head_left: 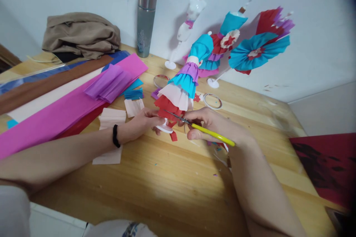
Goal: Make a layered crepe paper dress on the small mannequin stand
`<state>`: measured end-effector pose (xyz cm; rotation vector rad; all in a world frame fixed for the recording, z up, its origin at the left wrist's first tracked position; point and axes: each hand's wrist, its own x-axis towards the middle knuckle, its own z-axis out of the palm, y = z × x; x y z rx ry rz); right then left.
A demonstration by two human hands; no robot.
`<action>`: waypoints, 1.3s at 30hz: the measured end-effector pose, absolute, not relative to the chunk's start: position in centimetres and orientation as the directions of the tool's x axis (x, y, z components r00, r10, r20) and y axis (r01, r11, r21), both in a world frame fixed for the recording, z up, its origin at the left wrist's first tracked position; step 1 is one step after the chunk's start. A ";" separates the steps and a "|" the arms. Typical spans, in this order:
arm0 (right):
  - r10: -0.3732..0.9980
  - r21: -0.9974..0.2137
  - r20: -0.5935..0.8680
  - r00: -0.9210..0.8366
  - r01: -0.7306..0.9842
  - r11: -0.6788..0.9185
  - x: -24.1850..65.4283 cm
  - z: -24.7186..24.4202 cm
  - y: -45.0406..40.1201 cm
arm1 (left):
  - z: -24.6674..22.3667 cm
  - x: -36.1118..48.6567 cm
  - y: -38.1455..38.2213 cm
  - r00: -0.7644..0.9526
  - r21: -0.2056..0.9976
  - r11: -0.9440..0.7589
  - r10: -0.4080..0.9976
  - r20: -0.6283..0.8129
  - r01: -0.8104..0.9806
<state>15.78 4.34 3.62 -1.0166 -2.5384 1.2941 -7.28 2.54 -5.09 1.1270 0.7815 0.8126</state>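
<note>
A small mannequin in a tiered crepe-paper dress leans in the middle, with blue, purple, white and red layers. My left hand is closed at its foot, thumb and fingers at the red hem and the white round base. In my right hand is a pair of scissors with yellow handles. The blades lie across the red bottom layer, pointing left. A strip of red paper hangs or lies just below the hem; I cannot tell which.
Behind stand a bare white mannequin, two dressed ones with a large blue paper fan, and a grey thermos. Long crepe-paper rolls, white paper pieces and brown cloth lie left. Tape rings sit behind my right hand.
</note>
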 end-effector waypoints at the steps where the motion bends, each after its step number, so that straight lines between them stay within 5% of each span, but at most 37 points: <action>1: 0.614 -0.752 -0.188 -0.767 0.514 0.413 15.8 3.6 4.4 | -5.1 -7.3 2.5 0.489 0.963 0.223 0.864 -0.123 -0.152; 39: 0.637 -0.631 -0.233 -0.734 0.613 0.476 15.1 4.0 3.8 | -4.7 -6.9 2.5 0.433 0.972 0.197 0.893 -0.125 -0.125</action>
